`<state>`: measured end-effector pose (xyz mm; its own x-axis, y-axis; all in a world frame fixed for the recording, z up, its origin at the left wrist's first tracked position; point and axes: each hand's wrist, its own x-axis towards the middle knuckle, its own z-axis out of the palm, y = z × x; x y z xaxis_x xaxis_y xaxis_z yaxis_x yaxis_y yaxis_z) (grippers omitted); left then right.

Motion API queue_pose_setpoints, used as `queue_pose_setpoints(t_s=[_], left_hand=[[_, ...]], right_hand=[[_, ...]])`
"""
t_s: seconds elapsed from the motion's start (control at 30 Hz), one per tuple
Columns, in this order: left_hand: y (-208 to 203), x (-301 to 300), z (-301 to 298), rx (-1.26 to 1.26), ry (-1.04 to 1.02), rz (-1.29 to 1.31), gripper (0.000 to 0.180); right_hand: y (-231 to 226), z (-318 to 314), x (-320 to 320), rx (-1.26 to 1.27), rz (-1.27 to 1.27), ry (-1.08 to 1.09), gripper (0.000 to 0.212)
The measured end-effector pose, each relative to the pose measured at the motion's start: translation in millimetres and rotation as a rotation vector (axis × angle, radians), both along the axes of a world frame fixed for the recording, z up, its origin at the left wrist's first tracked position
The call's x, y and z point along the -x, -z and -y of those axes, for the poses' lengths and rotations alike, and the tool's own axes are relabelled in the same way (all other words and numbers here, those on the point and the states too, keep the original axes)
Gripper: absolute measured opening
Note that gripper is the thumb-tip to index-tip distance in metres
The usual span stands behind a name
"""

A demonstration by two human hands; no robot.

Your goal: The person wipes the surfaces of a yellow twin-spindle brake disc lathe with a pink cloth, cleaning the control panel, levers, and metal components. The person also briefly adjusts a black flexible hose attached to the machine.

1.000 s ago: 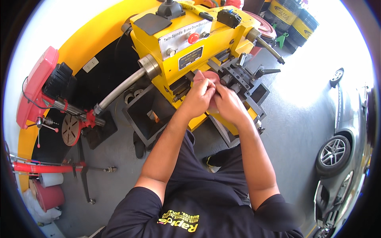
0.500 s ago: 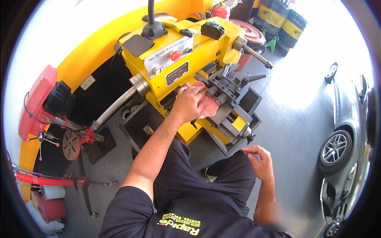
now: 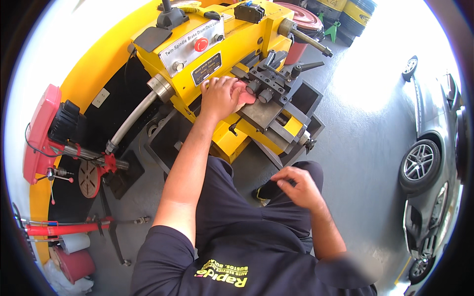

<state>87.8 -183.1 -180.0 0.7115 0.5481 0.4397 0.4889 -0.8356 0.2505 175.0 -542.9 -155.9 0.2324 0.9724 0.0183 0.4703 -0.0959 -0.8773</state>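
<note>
My left hand [image 3: 220, 99] lies over a crumpled pink rag [image 3: 244, 95] on the metal slide of a yellow brake lathe [image 3: 197, 93]. Its fingers bend over the cloth and hide part of it. Just right of the rag sits the dark tool holder [image 3: 271, 84], with two round knobs facing me. Above my right knee hovers my right hand [image 3: 298, 187], empty, the thumb apart from loosely bent fingers.
A steel spindle [image 3: 136, 116] juts toward me at the lathe's left; another spindle [image 3: 311, 44] points right. A dark tray [image 3: 306, 96] surrounds the slide. At far left stands a red drill press [image 3: 42, 133]. A grey car [image 3: 429, 163] is parked on the right.
My left hand and the rag have shifted left along the slide, away from the tool holder's knobs. My right hand has come inward over the knee. The view has tilted slightly.
</note>
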Motion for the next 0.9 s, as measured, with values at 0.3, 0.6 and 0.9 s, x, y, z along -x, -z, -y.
queue_pose_setpoints(t_s=[0.3, 0.6, 0.9], left_hand=[[11, 35, 1, -0.089, 0.3, 0.25, 0.041], [52, 73, 45, 0.189, -0.043, 0.632, 0.031], [27, 60, 44, 0.499, -0.039, 0.414, 0.023]], right_hand=[[18, 6, 18, 0.087, 0.024, -0.153, 0.021], [-16, -2, 25, 0.028, -0.071, -0.21, 0.023], [-26, -27, 41, -0.056, 0.043, -0.305, 0.022]])
